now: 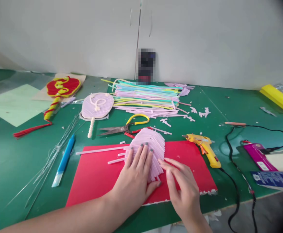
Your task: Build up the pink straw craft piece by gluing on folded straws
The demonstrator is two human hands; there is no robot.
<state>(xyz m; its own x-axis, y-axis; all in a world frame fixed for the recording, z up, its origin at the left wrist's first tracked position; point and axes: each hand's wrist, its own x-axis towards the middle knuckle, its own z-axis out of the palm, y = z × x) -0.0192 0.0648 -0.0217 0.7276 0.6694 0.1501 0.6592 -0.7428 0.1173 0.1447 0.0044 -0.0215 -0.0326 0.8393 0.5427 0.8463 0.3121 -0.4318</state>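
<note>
My left hand [136, 174] lies flat on a rounded panel of pale purple pipe cleaners [153, 139] laid side by side, its fingers stretched over the strips. Several strip ends jut out to the left, one much longer than the others. At the panel's right edge is my right hand [183, 186], its index fingertip by the strips and its thumb apart from the fingers; nothing shows between them. The panel rests on a red sheet [187, 161]. Just behind it lie scissors [126, 127] with one yellow and one red handle, partly covered by the panel.
A yellow glue gun [206, 149] lies on the sheet's right, its cord trailing forward. Bundled colored pipe cleaners [146, 97], a purple fan [97, 106] and a red-yellow fan [63, 87] lie behind. Thin wires [56, 149] and a blue tube [65, 158] are left, a power strip [259, 157] right.
</note>
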